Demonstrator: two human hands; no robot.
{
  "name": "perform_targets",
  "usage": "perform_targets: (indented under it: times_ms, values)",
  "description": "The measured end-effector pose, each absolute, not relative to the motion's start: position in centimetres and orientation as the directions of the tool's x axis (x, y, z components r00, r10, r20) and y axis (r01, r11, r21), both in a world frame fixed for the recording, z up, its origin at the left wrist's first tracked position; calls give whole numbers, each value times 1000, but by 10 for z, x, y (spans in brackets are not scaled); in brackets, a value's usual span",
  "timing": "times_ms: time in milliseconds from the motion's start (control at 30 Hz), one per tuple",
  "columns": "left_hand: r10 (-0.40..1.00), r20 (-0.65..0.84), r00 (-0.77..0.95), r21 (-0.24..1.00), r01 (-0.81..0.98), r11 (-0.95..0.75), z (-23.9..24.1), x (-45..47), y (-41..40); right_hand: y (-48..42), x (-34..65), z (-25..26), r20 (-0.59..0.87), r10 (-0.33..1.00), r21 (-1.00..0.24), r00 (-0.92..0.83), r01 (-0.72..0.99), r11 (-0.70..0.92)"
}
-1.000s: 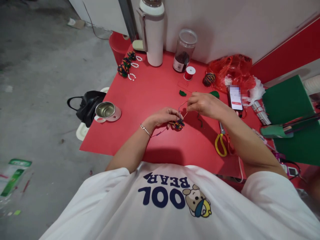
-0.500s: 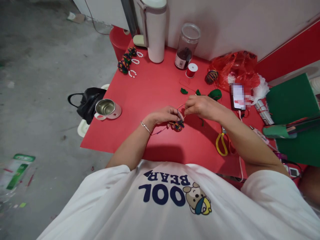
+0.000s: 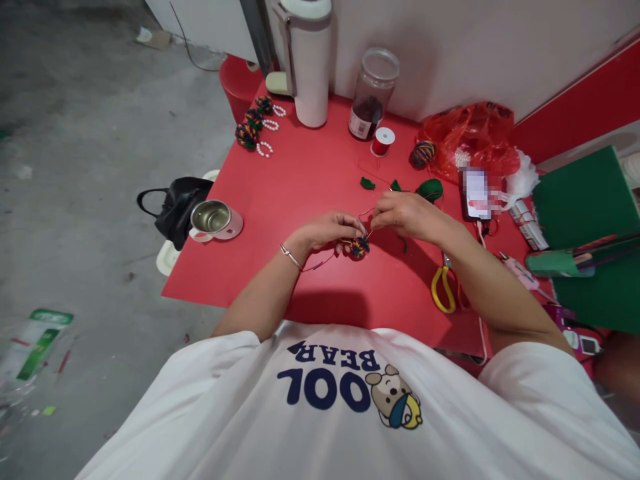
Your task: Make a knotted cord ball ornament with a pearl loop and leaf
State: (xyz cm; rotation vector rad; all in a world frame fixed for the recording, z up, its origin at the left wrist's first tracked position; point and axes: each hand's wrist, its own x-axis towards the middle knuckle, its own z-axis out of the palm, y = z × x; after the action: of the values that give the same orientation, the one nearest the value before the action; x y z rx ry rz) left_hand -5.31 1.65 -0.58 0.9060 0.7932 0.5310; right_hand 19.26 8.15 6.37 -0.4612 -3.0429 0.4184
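My left hand (image 3: 327,231) is closed around a small multicoloured cord ball (image 3: 359,248) just above the red table (image 3: 280,200). A thin purple strand trails from it toward my left wrist. My right hand (image 3: 406,213) is pinched on a loop of thin cord (image 3: 364,216) that rises from the ball. The two hands almost touch at the ball.
Yellow-handled scissors (image 3: 442,290) lie right of my hands. A steel cup (image 3: 212,219) stands at the left edge. At the back are a white flask (image 3: 306,63), a jar (image 3: 371,97), a red thread spool (image 3: 383,141), a cord ball (image 3: 421,153), finished balls with bead loops (image 3: 253,123), a phone (image 3: 476,192).
My right hand has drawn closer to the left hand and the cord loop has got shorter. The left hand has kept the ball in place.
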Motion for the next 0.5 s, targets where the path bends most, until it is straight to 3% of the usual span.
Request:
perform_targets:
  times_ms: [267, 400, 500]
  values:
    - [817, -390, 425, 763, -348, 545, -5, -50, 21, 73, 216, 43, 204, 486, -464, -850, 354, 812]
    - [809, -273, 520, 784, -367, 500, -4, -56, 17, 68, 224, 37, 244, 557, -531, -794, 370, 762]
    - [733, -279, 620, 788, -288, 544, -4, -59, 13, 66, 228, 35, 251, 575, -551, -778, 374, 746]
